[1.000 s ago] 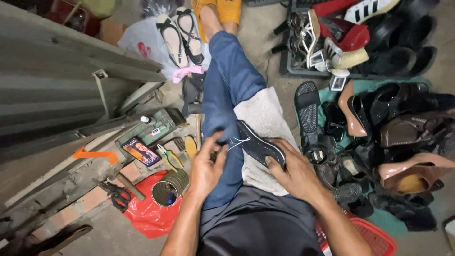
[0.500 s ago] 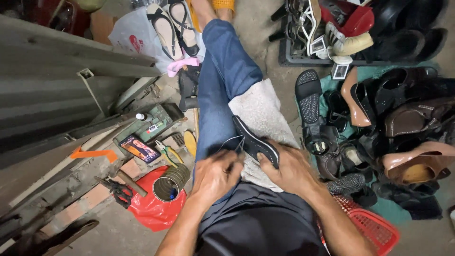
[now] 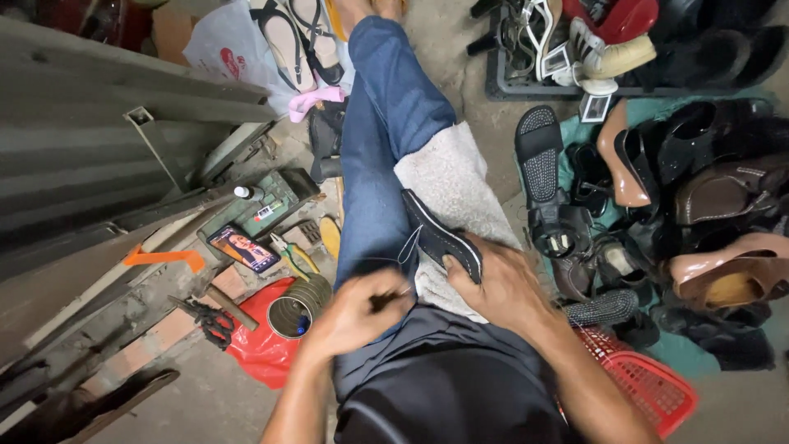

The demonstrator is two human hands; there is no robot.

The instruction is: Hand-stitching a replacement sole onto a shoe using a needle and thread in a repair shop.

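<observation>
Down on the lap, a dark shoe (image 3: 440,238) lies sole-side up across a pale fleecy cloth (image 3: 460,185) spread over the blue-jeaned leg (image 3: 386,140). The right hand (image 3: 501,284) is clamped on the near end of the shoe, thumb pressed against its edge, pinning it to the thigh. The left hand (image 3: 362,312) is closed in a pinch around something thin and dark, a needle or awl by the look of it, though motion blur makes it hard to tell which. A light thread (image 3: 404,247) runs from that pinch up to the shoe's rim.

This looks like a stitch being drawn through. To do it well, the pull should run in line with the thread's exit from the rim, so it seats flat rather than cutting into the edge. The right hand's grip matters: hold the shoe firm against the cloth so it does not twist as tension comes on. Tighten evenly, snug but not puckering the upper.

Off to the person's left, on the floor, sit a tin can (image 3: 300,306) on a red bag (image 3: 263,349), a hammer (image 3: 230,306), pliers (image 3: 292,255) and scissors (image 3: 209,319), all within reach. To the right, many shoes crowd a green mat (image 3: 657,111), with a red basket (image 3: 649,386) nearest.
</observation>
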